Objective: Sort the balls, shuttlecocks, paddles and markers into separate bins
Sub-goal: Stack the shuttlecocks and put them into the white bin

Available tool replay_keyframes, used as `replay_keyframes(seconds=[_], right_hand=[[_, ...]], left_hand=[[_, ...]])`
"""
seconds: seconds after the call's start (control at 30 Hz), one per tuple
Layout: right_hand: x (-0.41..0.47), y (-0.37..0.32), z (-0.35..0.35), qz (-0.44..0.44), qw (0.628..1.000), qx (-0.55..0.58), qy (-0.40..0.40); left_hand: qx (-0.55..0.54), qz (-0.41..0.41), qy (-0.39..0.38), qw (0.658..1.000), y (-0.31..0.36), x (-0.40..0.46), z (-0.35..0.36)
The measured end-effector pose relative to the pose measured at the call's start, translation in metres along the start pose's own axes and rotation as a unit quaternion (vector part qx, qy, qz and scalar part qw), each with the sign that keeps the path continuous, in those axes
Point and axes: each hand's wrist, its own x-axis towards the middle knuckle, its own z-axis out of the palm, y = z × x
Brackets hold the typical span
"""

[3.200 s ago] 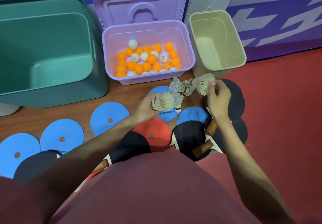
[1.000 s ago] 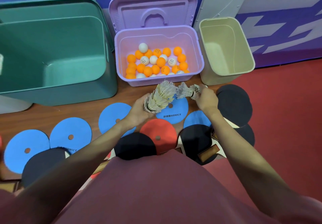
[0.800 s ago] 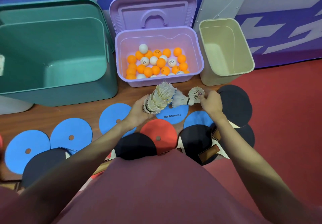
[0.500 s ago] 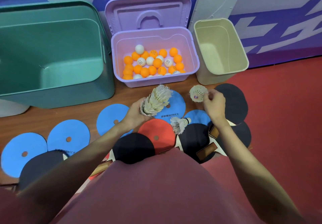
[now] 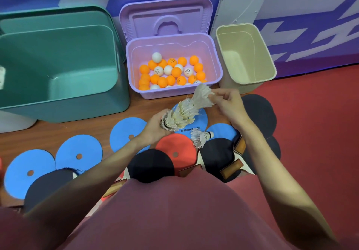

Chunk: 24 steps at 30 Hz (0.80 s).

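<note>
— Holding anything in the left hand [image 5: 155, 128]?

— Yes. Its fingers curl tight around the bottom of a stack of shuttlecocks [image 5: 179, 116]. The feathers point up and away from it, toward the right hand [image 5: 229, 105].

— And the right hand?

— It pinches the top shuttlecock [image 5: 203, 96] by its feathers, right at the far end of the stack.

— Any more shuttlecocks?

— One loose shuttlecock [image 5: 201, 138] lies on its side just below both hands, on a black paddle [image 5: 215, 152] and a red paddle [image 5: 175, 149].

— What sits past the hands?

— A purple bin [image 5: 173, 92] full of orange and white balls [image 5: 171, 71]. A beige bin [image 5: 246, 55] stands beyond the right hand. A big green bin [image 5: 58, 70] stands far off past the left hand.

— And around the hands?

— Blue discs [image 5: 78, 155] lie on the floor beside and below the left arm. More black paddles [image 5: 260, 113] lie under the right arm.
</note>
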Motion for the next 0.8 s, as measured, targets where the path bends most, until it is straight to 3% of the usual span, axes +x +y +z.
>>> replay_keyframes(seconds=[0.17, 0.5, 0.7, 0.8], right_hand=[[-0.002, 0.001, 0.01, 0.01, 0.998, -0.034, -0.043], [-0.009, 0.006, 0.023, 0.01, 0.999, -0.013, -0.028], [-0.006, 0.011, 0.02, 0.065, 0.996, 0.057, 0.007], [-0.004, 0.028, 0.019, 0.064, 0.997, 0.008, 0.044]], left_hand=[[0.003, -0.008, 0.007, 1.0, 0.002, 0.002, 0.003], [-0.075, -0.031, -0.014, 0.997, 0.009, -0.006, 0.005], [-0.082, -0.012, -0.004, 0.997, 0.015, -0.01, -0.002], [-0.073, 0.0, 0.005, 0.997, 0.013, -0.013, -0.007]])
